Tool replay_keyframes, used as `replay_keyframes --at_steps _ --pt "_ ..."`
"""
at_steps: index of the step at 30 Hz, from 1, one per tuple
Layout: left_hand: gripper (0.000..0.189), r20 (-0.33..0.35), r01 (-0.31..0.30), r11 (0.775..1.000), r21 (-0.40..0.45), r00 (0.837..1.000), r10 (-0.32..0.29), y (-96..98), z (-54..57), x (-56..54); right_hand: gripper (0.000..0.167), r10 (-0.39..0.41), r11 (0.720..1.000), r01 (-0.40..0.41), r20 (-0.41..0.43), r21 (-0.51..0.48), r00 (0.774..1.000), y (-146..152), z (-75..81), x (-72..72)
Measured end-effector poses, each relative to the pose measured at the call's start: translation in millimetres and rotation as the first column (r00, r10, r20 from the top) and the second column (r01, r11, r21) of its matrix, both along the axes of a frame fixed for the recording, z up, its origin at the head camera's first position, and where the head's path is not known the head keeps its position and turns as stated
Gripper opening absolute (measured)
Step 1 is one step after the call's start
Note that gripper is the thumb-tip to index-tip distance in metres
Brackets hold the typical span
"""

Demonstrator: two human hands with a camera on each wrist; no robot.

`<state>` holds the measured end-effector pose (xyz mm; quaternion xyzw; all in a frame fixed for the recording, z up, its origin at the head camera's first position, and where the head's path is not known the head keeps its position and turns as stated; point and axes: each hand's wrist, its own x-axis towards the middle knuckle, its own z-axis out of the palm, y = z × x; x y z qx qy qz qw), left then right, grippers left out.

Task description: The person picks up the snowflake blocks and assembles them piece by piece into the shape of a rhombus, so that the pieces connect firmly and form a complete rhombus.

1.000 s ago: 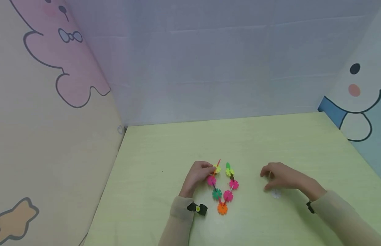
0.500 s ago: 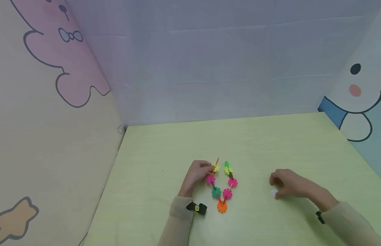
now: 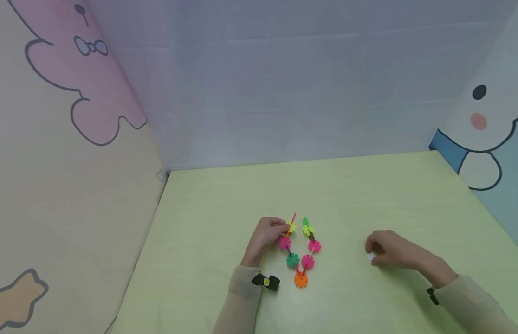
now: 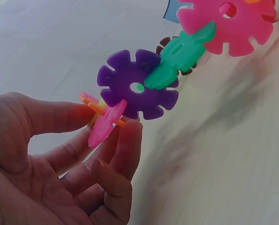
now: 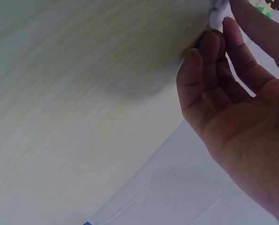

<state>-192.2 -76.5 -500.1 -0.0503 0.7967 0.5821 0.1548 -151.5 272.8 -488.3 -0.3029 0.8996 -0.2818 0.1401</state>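
Note:
A chain of colourful notched plastic discs, slotted together edge to edge, lies in a V on the table; an orange disc (image 3: 301, 279) forms its near point. My left hand (image 3: 265, 237) grips the far end of the left arm, near a yellow disc (image 3: 292, 227). Close up in the left wrist view, thumb and fingers pinch orange and pink discs (image 4: 103, 130), joined to a purple disc (image 4: 118, 75) and a teal one (image 4: 184, 56). To the right, my right hand (image 3: 392, 250) pinches a small white disc (image 3: 370, 258), mostly hidden by the fingers.
The pale yellow-green table (image 3: 225, 199) reaches back to a light curtain (image 3: 263, 93). A wall with cartoon figures (image 3: 96, 102) stands at the left, and another cartoon panel (image 3: 488, 134) at the right. A green disc (image 3: 306, 221) tops the chain's right arm.
My right hand has moved right and slightly nearer, and picked up the white disc that was lying on the table. The left hand keeps its grip on the chain.

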Motion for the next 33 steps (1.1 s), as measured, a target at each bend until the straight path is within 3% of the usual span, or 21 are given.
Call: replay_keyframes --at_steps 14,22,29,33 --pt "0.015 -0.004 0.008 1.0 0.001 1.0 -0.008 0.3 0.6 -0.6 0.023 -0.082 0.995 0.084 -0.027 0.061 0.996 -6.6 3.0 3.4" --pt "0.014 0.009 0.012 1.0 0.01 1.0 -0.012 0.1 -2.1 -2.0 0.019 -0.138 0.99 0.137 0.012 0.01 0.99 -3.5 0.2 3.1" --pt "0.014 -0.005 0.012 1.0 0.002 1.0 -0.012 1.0 -2.2 -2.0 0.01 -0.208 0.976 0.208 0.006 -0.067 0.978 -4.5 -0.4 -8.0" --pt "0.014 -0.002 0.008 1.0 -0.015 1.0 -0.008 1.1 -1.8 -1.9 0.014 -0.252 0.963 0.251 0.01 -0.098 0.968 -12.6 1.6 -19.5"
